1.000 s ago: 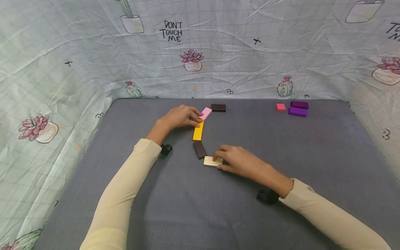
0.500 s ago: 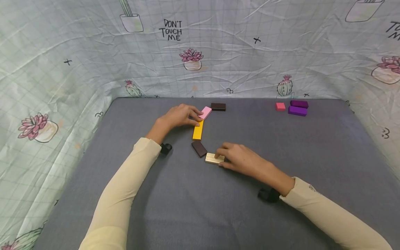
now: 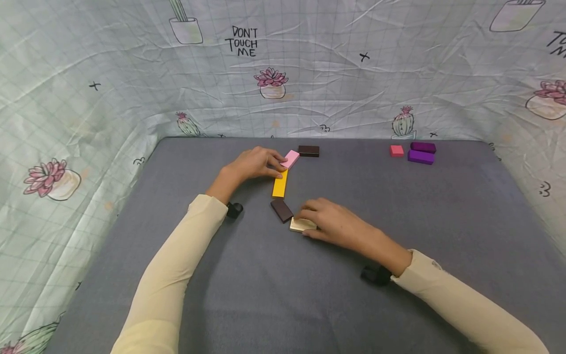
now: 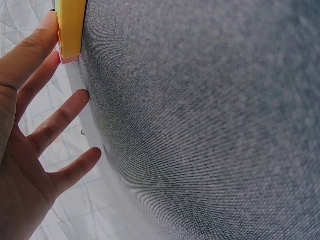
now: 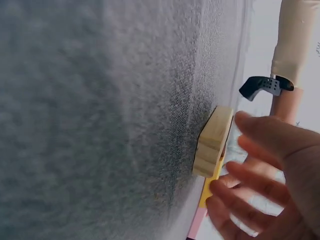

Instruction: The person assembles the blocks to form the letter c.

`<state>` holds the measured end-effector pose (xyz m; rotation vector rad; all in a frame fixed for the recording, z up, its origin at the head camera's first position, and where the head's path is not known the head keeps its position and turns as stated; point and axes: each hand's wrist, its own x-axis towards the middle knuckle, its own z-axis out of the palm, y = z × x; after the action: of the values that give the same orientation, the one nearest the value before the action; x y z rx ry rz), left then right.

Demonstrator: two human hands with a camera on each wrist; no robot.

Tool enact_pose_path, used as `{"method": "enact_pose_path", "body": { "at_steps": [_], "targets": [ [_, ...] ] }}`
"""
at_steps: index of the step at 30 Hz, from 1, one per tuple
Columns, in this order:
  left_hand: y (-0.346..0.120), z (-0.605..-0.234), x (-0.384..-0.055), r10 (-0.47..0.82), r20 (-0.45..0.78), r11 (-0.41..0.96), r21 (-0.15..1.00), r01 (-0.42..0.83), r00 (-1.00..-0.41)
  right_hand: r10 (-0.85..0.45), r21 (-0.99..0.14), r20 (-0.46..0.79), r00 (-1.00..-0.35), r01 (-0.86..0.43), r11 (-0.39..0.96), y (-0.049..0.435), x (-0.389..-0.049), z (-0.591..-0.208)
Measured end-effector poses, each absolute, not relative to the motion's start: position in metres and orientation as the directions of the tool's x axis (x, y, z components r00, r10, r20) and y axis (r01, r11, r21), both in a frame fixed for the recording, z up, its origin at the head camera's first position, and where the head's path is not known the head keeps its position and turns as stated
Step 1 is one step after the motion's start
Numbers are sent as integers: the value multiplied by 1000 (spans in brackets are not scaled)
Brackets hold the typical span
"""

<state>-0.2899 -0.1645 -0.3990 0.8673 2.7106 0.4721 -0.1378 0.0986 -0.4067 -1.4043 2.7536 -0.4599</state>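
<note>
A bent line of flat blocks lies on the grey cloth in the head view: pink, yellow, dark brown and pale wood. My left hand touches the pink and yellow blocks where they meet, its thumb on the yellow one and its other fingers loosely spread. Over the pale wood block, my right hand has its thumb on the near side and fingers beyond the far side. The right wrist view shows its thumb close beside that block, fingers relaxed.
Another dark brown block lies at the back, by the pink block's far end. A coral block and two purple blocks sit back right. Printed fabric walls the cloth-covered surface behind and at the sides.
The pale wood block has shifted slightly right, and the near brown block has tilted a little. My right fingers have moved from the block's top to its far side. My left hand stays put.
</note>
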Motion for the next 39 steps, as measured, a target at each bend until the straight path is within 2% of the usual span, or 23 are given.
{"method": "enact_pose_path", "body": {
  "at_steps": [6,11,16,25,33,39],
  "targets": [
    [-165,-399,-290,591,-148,775,376,508,-793,-875,-166,33,-483,-866,471,85,-143,-407],
    [-164,-399,-290,596,-144,768,388,509,-790,-888,-146,40,-458,-882,448,83,-145,-410],
    [-165,-400,-291,591,-134,769,390,506,-795,-883,-156,84,-461,-882,446,85,-145,-411],
    [-165,-402,-291,590,-134,769,393,504,-796,-878,-178,91,-471,-875,451,87,-145,-412],
    [-165,-400,-289,591,-146,768,402,498,-793,-806,-260,141,-574,-807,529,101,-141,-413],
    [-165,-399,-290,584,-143,773,399,494,-799,-787,-281,171,-593,-795,538,108,-140,-415]
  ]
}}
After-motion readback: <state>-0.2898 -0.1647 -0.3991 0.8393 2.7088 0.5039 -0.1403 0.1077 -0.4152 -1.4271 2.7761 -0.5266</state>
